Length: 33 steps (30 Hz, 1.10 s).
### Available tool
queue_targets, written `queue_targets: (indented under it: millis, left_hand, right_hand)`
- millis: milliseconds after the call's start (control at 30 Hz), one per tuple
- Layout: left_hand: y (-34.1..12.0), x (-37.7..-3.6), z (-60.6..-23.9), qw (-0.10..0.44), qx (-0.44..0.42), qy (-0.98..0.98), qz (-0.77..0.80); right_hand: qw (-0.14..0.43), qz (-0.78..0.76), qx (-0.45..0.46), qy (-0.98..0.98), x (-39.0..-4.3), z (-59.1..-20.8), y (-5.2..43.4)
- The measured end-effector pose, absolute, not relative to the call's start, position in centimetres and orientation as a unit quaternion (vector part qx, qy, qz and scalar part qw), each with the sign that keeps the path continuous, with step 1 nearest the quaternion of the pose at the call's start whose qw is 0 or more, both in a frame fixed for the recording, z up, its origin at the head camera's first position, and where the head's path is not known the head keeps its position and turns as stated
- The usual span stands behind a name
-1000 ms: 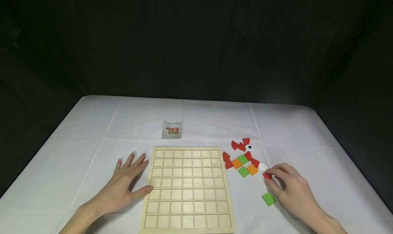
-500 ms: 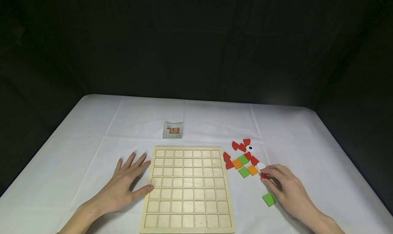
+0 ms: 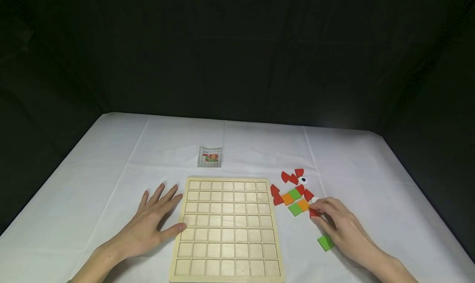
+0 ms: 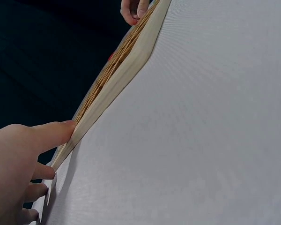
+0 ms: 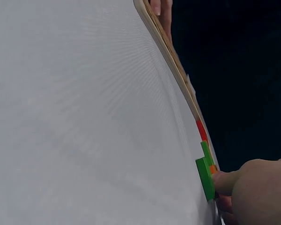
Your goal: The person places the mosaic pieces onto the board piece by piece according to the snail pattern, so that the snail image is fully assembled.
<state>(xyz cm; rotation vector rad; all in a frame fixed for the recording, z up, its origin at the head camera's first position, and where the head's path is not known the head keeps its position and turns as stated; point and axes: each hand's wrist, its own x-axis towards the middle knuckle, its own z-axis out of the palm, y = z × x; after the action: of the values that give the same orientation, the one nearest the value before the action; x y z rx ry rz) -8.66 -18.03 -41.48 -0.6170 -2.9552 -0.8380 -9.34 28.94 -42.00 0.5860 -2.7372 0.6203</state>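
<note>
My right hand (image 3: 343,227) pinches a red quarter-round tile (image 3: 313,213) between thumb and fingers, low over the white cloth. Right at its fingertips are an orange square tile (image 3: 303,205) and a partly covered white disc (image 3: 314,199). A green square tile (image 3: 325,243) lies just below the thumb; in the right wrist view this green tile (image 5: 205,179) stands out large beside the hand. Fingers spread, my left hand (image 3: 146,225) lies on the cloth, its thumb on the left edge of a wooden grid board (image 3: 228,221).
Several red tiles, such as one red quarter-round (image 3: 285,176), lie right of the board with green and orange squares. Among them is a white disc with a black dot (image 3: 303,180). Beyond the board lies a small picture card (image 3: 210,157) with a coloured figure on a grid.
My right hand has slid the red tile leftward over the cloth, toward the orange square. The left hand keeps its place at the board's edge.
</note>
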Motion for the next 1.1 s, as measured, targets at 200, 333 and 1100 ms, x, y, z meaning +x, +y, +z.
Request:
queue_targets:
  millis: [200, 333, 1100]
  left_hand:
    - [-18.0, -8.7, -41.4, -0.005, -0.196, -0.942, -0.270]
    - [-18.0, -8.7, -41.4, -0.002, -0.197, -0.943, -0.268]
    - [-18.0, -8.7, -41.5, 0.001, -0.195, -0.948, -0.251]
  right_hand:
    - [0.144, 0.215, 0.216, -0.942, -9.8, -42.3, 28.4]
    - [0.160, 0.223, 0.226, -0.935, -10.1, -42.5, 28.0]
    - [0.160, 0.291, 0.320, -0.888, -10.7, -41.4, 23.8]
